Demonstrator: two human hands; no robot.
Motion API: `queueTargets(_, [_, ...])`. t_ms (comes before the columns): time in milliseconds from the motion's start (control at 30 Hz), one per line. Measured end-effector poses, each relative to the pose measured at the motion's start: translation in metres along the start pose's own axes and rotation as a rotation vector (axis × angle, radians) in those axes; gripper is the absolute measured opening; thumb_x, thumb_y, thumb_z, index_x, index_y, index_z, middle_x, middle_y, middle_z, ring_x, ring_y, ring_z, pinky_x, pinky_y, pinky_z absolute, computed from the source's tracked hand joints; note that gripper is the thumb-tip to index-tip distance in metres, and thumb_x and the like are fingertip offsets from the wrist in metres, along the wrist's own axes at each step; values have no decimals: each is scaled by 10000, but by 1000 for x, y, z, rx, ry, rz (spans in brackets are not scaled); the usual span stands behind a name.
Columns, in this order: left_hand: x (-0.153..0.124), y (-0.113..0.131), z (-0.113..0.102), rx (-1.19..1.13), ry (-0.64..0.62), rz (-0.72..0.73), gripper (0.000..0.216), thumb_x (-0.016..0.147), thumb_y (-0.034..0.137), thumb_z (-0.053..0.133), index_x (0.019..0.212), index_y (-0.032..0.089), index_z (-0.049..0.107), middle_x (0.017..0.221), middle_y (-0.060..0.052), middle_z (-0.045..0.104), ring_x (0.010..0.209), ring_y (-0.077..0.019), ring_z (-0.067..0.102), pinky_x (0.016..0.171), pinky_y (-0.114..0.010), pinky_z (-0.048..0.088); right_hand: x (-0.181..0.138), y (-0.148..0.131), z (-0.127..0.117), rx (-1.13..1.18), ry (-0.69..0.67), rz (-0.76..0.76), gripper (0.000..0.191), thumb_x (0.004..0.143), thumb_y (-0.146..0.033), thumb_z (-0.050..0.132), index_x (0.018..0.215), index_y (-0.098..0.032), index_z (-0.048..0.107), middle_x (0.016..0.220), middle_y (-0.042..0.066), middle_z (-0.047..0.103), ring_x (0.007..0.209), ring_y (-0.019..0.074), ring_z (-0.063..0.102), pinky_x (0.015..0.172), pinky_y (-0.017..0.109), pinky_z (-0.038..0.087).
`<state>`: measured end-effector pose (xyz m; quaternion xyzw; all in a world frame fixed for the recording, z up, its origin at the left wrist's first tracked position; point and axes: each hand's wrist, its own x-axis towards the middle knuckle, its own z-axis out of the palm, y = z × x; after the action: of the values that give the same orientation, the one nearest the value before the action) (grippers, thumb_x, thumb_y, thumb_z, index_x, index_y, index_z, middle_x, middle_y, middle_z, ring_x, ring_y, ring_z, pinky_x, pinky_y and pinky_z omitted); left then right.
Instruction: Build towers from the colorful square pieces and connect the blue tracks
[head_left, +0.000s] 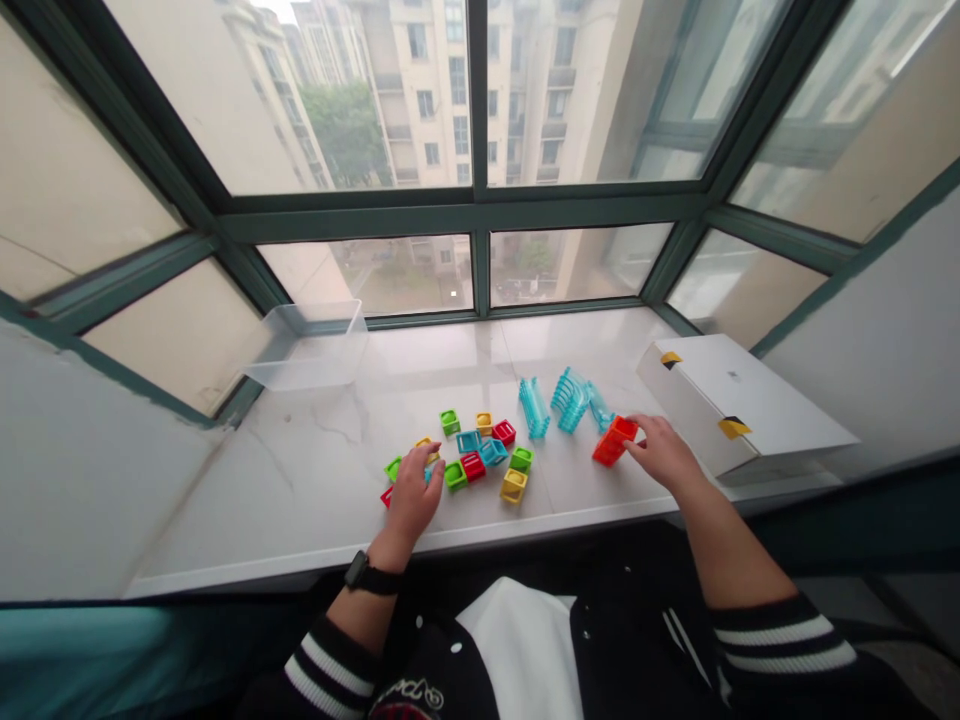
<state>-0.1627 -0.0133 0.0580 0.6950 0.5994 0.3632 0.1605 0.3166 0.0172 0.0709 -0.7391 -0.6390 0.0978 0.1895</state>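
Note:
My right hand [660,450] grips the edge of an orange-red hollow block piece [611,444], which stands on the white sill to the right. Over a small group of blocks at the left rests my left hand [411,492], fingers spread and partly covering them; whether it touches any cannot be made out. Around that hand show a green block [393,467], a yellow block [426,446] and a red one at its wrist side. Between both hands lie several coloured blocks, among them a red block [473,466], a blue block [469,441] and a yellow block [514,487].
Clear blue track pieces [571,400] stand behind the orange-red piece. A transparent plastic bin [307,375] sits at the back left. On the right is a white box [739,400] with black and yellow tabs. Windows border the sill at the back; its front edge [570,520] runs nearest me.

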Motion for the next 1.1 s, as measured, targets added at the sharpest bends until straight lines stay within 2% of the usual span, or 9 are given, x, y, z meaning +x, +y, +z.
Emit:
queueTargets(167, [-3, 20, 15, -60, -62, 107, 310, 1042, 326, 518, 1324, 237, 608, 1324, -115, 683, 1289, -277, 623, 1167, -484, 474, -2, -17, -2, 65, -17, -15, 421, 887, -321, 673, 1292, -220, 615, 1269, 115, 692, 800, 202, 727, 806, 371, 580])
queueTargets(333, [-15, 46, 24, -170, -148, 203, 315, 1042, 327, 560, 1342, 242, 609, 1354, -124, 671, 1317, -273, 608, 1167, -476, 482, -15, -36, -33, 144, 2, -90, 479, 858, -330, 689, 1318, -221, 617, 1214, 113, 723, 888, 239, 745, 898, 414, 603])
queueTargets(433, [-20, 66, 24, -259, -221, 229, 417, 1034, 376, 606, 1430, 253, 561, 1453, -136, 625, 1416, -287, 549, 1208, -490, 454, -27, -70, -51, 321, -56, -242, 550, 888, -390, 710, 1407, -237, 609, 1276, 122, 707, 1048, 269, 741, 983, 437, 616])
queueTargets(500, [-20, 77, 23, -313, -254, 237, 559, 1021, 422, 635, 1529, 251, 476, 1547, -158, 556, 1486, -312, 489, 1236, -512, 427, -36, -105, -50, 511, -189, -407, 513, 936, -409, 691, 1421, -260, 614, 1324, 110, 684, 1167, 271, 715, 1024, 427, 619])
queueTargets(600, [-19, 83, 22, -356, -290, 198, 567, 1045, 439, 580, 1558, 251, 429, 1548, -172, 555, 1437, -318, 542, 1198, -515, 465, -48, -157, -27, 721, -356, -570, 466, 948, -396, 699, 1390, -271, 623, 1320, 97, 685, 1189, 276, 712, 1031, 441, 625])
queueTargets(733, [-19, 61, 19, -327, -249, 56, 408, 1071, 385, 497, 1449, 233, 480, 1392, -153, 654, 1251, -274, 655, 1097, -459, 535, -54, -195, 14, 795, -302, -593, 424, 934, -313, 699, 1345, -262, 610, 1273, 96, 680, 1188, 274, 698, 1052, 445, 603])
queueTargets(867, [-13, 27, 7, -208, -64, -113, 411, 1067, 364, 495, 1452, 225, 454, 1378, -148, 652, 1267, -277, 645, 1113, -459, 513, -52, -199, 48, 768, -185, -566, 428, 926, -287, 688, 1344, -260, 599, 1305, 110, 678, 1203, 282, 682, 1058, 451, 575])
queueTargets(933, [-2, 14, -1, -93, -6, -177, 412, 1059, 350, 504, 1457, 246, 465, 1381, -134, 637, 1263, -278, 643, 1097, -451, 519, -55, -197, 66, 648, -198, -623, 443, 907, -263, 702, 1342, -255, 617, 1301, 113, 694, 1201, 292, 675, 1052, 464, 558])
queueTargets(1100, [35, 3, -8, 257, -164, -216, 462, 1022, 285, 525, 1484, 302, 531, 1366, -118, 585, 1018, -255, 722, 856, -370, 575, -67, -198, 106, 267, -289, -768, 470, 861, -150, 727, 1318, -249, 683, 1239, 106, 743, 1153, 301, 669, 1023, 475, 499])
